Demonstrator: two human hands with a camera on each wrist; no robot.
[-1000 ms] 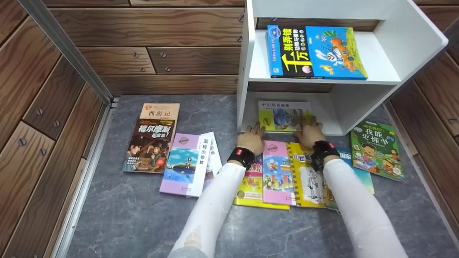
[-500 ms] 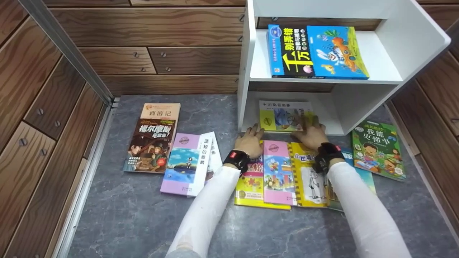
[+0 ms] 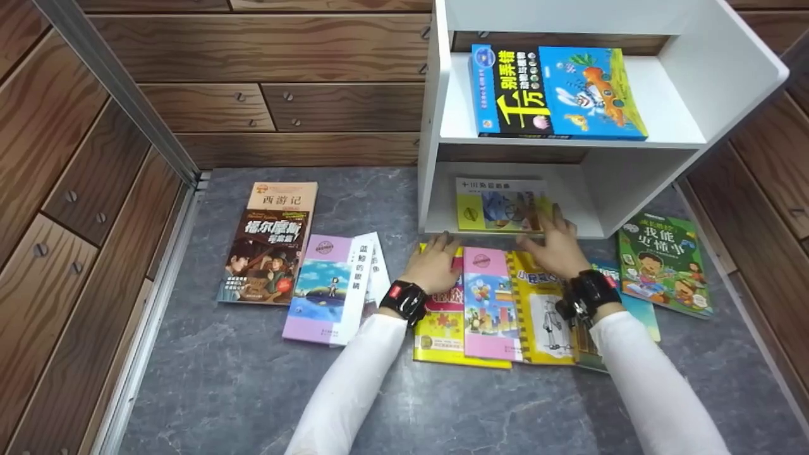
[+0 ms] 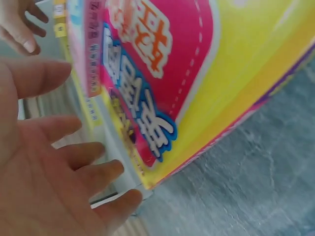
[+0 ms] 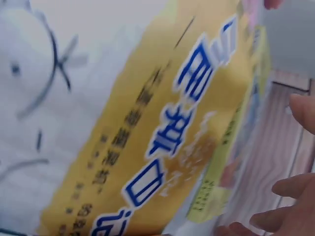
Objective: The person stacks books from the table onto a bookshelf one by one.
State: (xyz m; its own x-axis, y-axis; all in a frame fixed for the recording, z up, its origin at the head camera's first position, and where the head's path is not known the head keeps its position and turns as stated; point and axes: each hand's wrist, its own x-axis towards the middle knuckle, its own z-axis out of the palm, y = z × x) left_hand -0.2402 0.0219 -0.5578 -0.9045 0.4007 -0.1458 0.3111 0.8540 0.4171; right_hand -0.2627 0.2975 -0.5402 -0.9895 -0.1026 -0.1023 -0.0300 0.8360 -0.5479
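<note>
White-and-yellow book [image 3: 496, 205]: located in the lower compartment of the white bookshelf [image 3: 714, 60], near the front edge, roofed by the upper shelf board. Its right front corner is overlapped by the right hand [image 3: 556, 243], fingers spread and loosely extended; nothing is gripped, contact cannot be told. The left hand [image 3: 433, 268] is held over the upper end of the yellow-and-pink book [image 3: 442, 338], fingers relaxed, nothing grasped.

Approach to the compartment is fronted by a row: yellow-and-pink book, pink book [image 3: 490, 303], yellow cartoon book [image 3: 547, 332], teal book [image 3: 639, 313], partly covered by the right forearm. A green book [image 3: 663, 265] is placed farther right. To the left, a purple book [image 3: 322, 287], a dark brown book [image 3: 262, 259] and, partly covered by it, a cream book [image 3: 284, 194]. Blue-covered books [image 3: 588, 95] are carried on the upper shelf.

Writing read: 十三岁 (white-and-yellow, remainder blurred); 英语, 轻松 (yellow-and-pink); 小屁孩日记 (cartoon); 我能更懂事 (green); 蓝鲸的眼睛 (purple); 福尔摩斯 (brown); 西游记 (cream); 千万别弄错 (blue).
</note>
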